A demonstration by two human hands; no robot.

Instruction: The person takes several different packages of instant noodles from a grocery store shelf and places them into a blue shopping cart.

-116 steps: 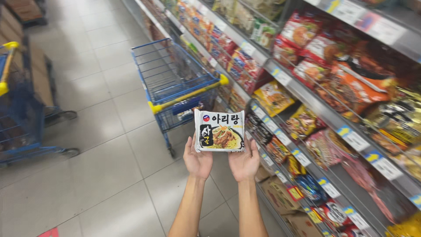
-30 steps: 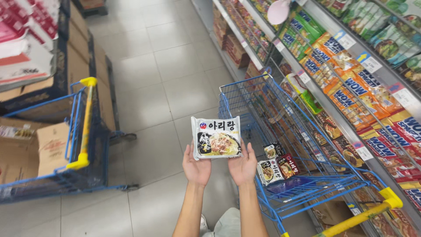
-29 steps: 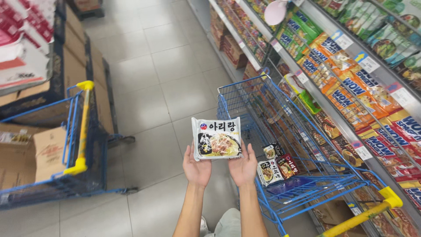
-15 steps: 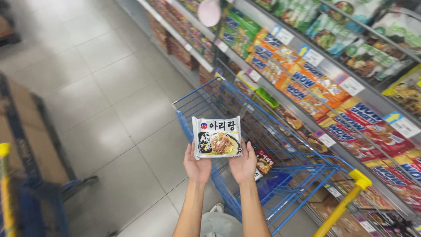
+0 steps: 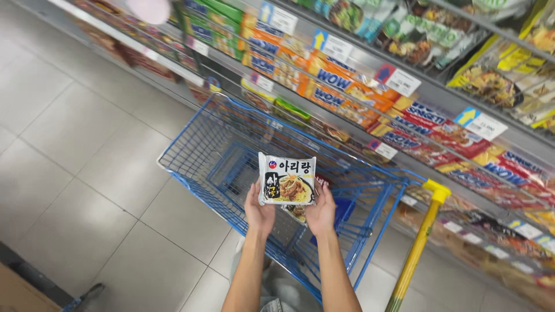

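A flat black-and-white noodle packet (image 5: pixel 287 179) with a picture of a noodle bowl is held up between both hands, over a blue wire shopping cart (image 5: pixel 231 151). My left hand (image 5: pixel 258 209) grips its lower left edge. My right hand (image 5: pixel 322 211) grips its lower right edge. Another packet (image 5: pixel 298 212) lies in the cart just under the held one, mostly hidden by it.
The cart's yellow handle (image 5: pixel 417 248) sticks out to the right. Store shelves (image 5: pixel 404 86) packed with orange, red and green packets run along the right side with price tags. Grey floor tiles (image 5: pixel 75 144) spread to the left. A cardboard box corner (image 5: pixel 17 292) shows bottom left.
The view has swung toward the cart and shelves. The packet, still in both hands, now hangs above the cart basket; the second cart at left has left the view.
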